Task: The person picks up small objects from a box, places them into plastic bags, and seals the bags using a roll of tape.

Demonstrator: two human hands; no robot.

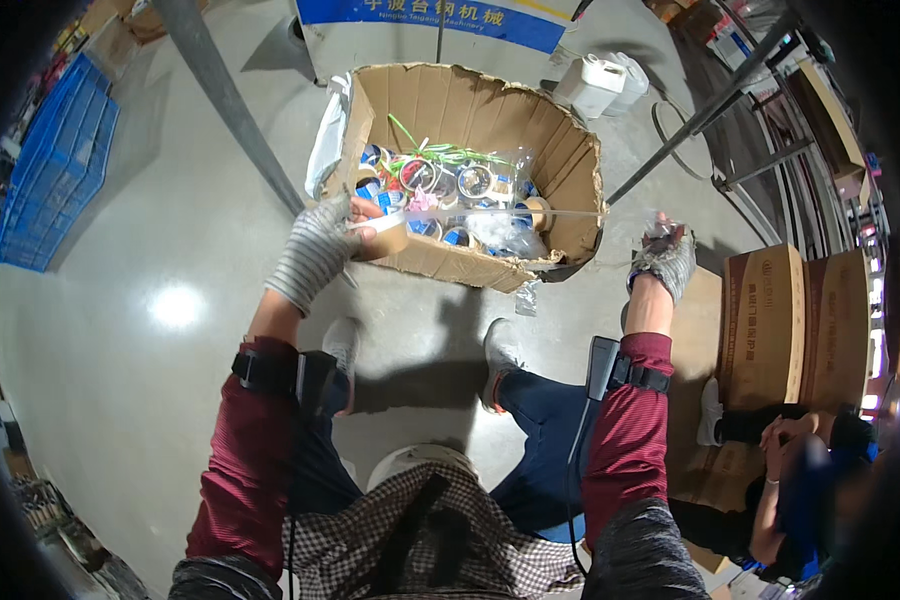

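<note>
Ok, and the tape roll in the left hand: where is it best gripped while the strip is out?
I'd take the tape roll by its left edge, coming from the left, as the left hand does: the clear strip leaves the roll rightward, toward the right hand, so that side is probably best kept free of fingers.
</note>
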